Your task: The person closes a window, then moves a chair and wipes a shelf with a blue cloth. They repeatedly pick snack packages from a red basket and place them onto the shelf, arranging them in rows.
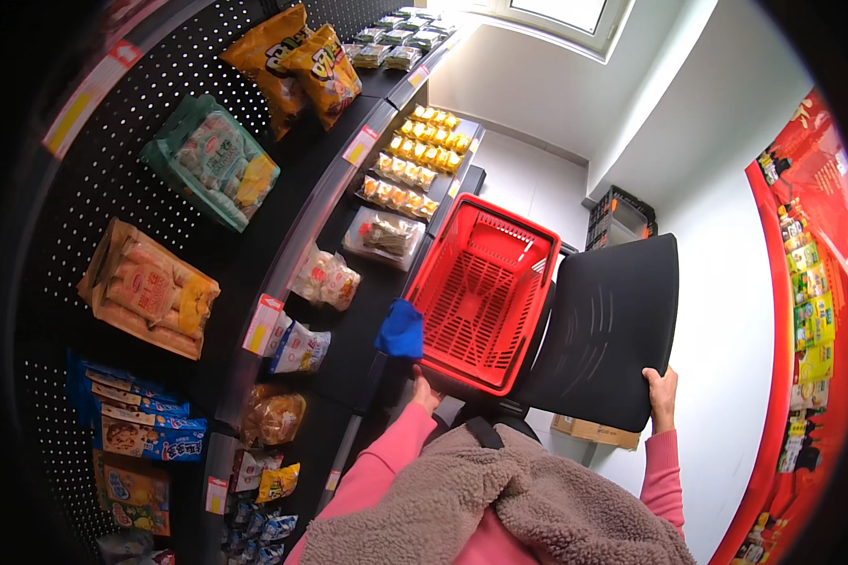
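Note:
My right hand [661, 395] grips the lower right corner of a black chair backrest [608, 325]. A red plastic shopping basket [551, 247] with slotted sides sits on the chair, left of the backrest, with nothing inside it. My left hand [427, 394] is just below the basket's lower left corner, by the dark edge under it. Its fingers are partly hidden, so whether they grip that edge cannot be told. A blue cloth [401, 332] hangs at the basket's left corner, just above my left hand.
To the left rise black shelves [304, 169] of packaged snacks, with a bread loaf [275, 417] on the lower one. A black crate [620, 217] stands by the far wall. Under the backrest lies a cardboard box [593, 431]. A red product poster [813, 296] covers the right wall.

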{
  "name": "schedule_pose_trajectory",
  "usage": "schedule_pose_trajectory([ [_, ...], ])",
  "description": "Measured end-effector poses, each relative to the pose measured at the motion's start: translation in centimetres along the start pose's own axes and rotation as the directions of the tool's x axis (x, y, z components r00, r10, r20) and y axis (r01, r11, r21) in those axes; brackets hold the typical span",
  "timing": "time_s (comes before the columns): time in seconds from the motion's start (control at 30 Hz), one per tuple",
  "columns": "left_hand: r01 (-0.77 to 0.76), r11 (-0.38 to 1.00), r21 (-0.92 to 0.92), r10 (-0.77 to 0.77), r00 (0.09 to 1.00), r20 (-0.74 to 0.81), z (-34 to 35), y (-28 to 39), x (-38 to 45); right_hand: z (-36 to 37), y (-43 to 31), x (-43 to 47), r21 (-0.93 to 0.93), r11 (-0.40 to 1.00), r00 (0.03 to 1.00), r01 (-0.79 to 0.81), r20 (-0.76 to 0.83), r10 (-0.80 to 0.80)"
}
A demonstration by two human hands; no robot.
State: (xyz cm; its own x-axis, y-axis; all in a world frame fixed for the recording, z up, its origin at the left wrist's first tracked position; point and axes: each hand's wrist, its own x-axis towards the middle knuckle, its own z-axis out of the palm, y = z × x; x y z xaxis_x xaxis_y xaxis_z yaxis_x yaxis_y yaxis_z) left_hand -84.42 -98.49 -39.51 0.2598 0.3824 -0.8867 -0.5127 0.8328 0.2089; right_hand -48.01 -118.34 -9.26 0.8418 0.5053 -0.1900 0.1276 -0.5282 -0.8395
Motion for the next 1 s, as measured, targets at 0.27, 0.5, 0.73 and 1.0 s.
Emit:
schedule_pose_trajectory([
  [0.27,-0.024,0.971,0.236,0.06,0.988,-0.145,0.1,-0.5,-1.2,0.5,-0.2,-0.7,-0.053,0.998,0.998,-0.022,-0.057,0.019],
  [0.5,0.114,0.944,0.31,-0.046,0.974,-0.221,-0.2,0.4,-1.5,0.5,-0.8,-1.1,-0.07,0.998,1.0,-0.004,-0.027,0.002],
  [0.73,0.108,0.885,0.453,0.027,0.959,-0.281,1.0,0.3,-5.4,0.6,0.3,-0.9,-0.053,0.998,0.999,0.023,-0.036,-0.025],
  [1.0,0.123,0.586,0.801,0.029,0.985,-0.173,-3.7,-0.1,-12.2,0.7,1.2,-0.4,-0.032,0.999,0.999,0.029,-0.032,-0.03],
])
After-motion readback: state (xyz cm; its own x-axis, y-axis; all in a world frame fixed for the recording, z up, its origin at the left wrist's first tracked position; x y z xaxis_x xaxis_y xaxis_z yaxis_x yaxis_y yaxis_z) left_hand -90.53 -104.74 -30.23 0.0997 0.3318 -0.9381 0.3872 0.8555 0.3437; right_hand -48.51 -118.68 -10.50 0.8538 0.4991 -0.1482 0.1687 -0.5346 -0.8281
